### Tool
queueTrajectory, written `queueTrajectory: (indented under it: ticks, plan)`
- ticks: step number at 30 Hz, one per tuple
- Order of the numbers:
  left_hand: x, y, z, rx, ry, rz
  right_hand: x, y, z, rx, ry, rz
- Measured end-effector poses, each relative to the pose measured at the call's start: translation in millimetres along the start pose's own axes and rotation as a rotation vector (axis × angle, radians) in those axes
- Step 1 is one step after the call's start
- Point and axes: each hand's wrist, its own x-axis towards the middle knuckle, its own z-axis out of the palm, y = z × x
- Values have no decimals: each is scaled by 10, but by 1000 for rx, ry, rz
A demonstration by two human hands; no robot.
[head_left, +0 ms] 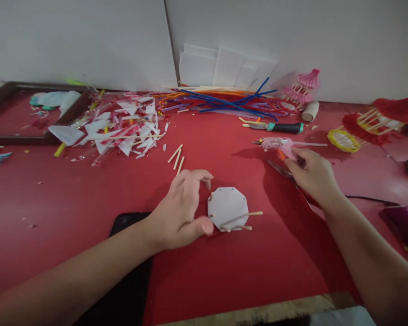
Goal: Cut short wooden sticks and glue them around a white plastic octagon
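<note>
A white octagonal piece of board (229,203) lies on the red table, with several short wooden sticks standing or leaning at its edge and small holes or dots along its far rim. Just left of it is my left hand (185,210), its fingers curved and thumb apart, holding nothing. My right hand (314,176) grips the handle of a pink hot glue gun (279,145), whose nozzle points left above the table. Below the gun, partly covered by that hand, lies a pair of scissors (280,170). Loose cut sticks (178,158) rest beyond my left fingers.
White and plastic scraps (122,127) pile up at the back left. Coloured pipe cleaners (224,102) and a utility knife (282,127) lie toward the wall. Pink (302,88) and red (381,117) tiered models stand rightward. A black phone-like slab (129,267) is under my left forearm.
</note>
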Motion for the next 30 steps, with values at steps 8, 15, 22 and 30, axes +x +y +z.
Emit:
queueTrajectory:
  ticks: [8,15,22,30]
  plan:
    - [235,-170,-437,605,-177,-536,-54,-33,116,-82,15,-89]
    - [221,-101,-259,858,-294,-504,-162,-270,-7,-80,334,-240]
    - [256,-65,-179,709,-322,-453,-301,-651,35,153,283,-567]
    - [239,36,-22,285,-203,-184,-396,-868,105,257,15,-927]
